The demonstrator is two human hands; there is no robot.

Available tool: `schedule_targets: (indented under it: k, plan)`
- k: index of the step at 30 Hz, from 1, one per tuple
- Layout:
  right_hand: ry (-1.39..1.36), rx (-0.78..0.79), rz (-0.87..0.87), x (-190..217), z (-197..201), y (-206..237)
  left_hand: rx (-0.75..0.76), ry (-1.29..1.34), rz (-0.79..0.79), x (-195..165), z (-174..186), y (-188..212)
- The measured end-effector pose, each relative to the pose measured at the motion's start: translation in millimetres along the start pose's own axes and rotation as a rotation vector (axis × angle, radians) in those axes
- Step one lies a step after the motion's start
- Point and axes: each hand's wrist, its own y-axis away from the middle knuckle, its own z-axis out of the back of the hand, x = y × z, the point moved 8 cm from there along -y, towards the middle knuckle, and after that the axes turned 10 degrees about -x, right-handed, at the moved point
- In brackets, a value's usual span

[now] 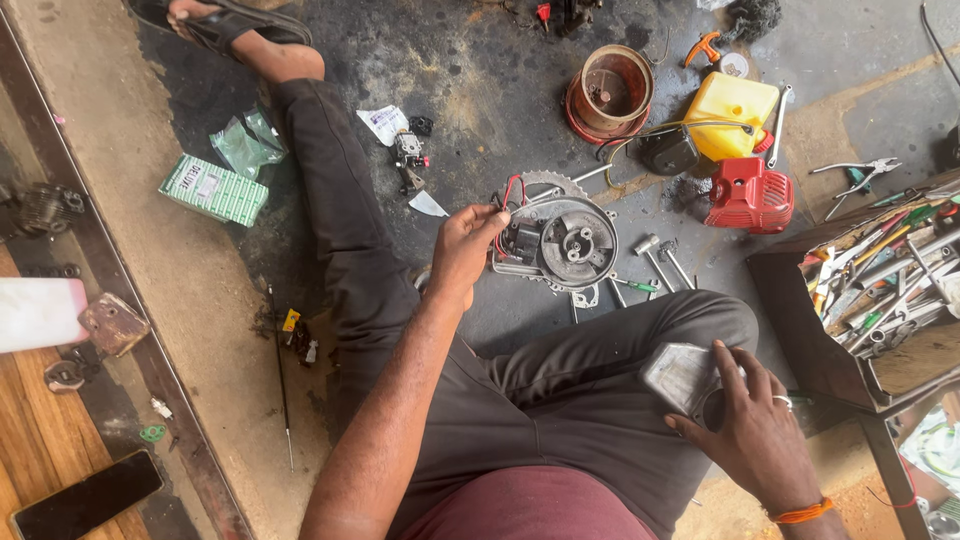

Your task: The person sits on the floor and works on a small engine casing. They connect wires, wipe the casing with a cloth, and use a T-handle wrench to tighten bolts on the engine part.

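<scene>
While the left hand [465, 245] pinches a red wire [508, 190] at the near edge of the round grey engine plate [560, 245] lying on the oily floor [470, 80], a hard tug looks able to pull that wire off its coil or drag the plate sideways. Just beyond the left hand's thumb side lie a small carburettor part [408, 158] and a scrap of paper [427, 205], which could get knocked into the grime. Between the hands, loose sockets and a screwdriver [655, 262] sit just past the plate and could roll away. The right hand [750, 425], fingers spread, presses a clear plastic packet [682, 375] flat on the knee; resting on the sloping trouser leg, it could slip off.
</scene>
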Motion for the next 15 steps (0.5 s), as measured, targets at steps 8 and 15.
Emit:
schedule_targets:
  k: [8, 15]
  plan:
    - [-0.156, -0.24, 0.104, 56.3, 59.4, -40.6, 0.067, 0.051, 0.128, 4.8, 22.8, -12.3]
    - [-0.192, -0.423, 0.418, 176.1, 94.7, -91.1, 0.091, 0.148, 0.211, 7.6, 9.5, -11.3]
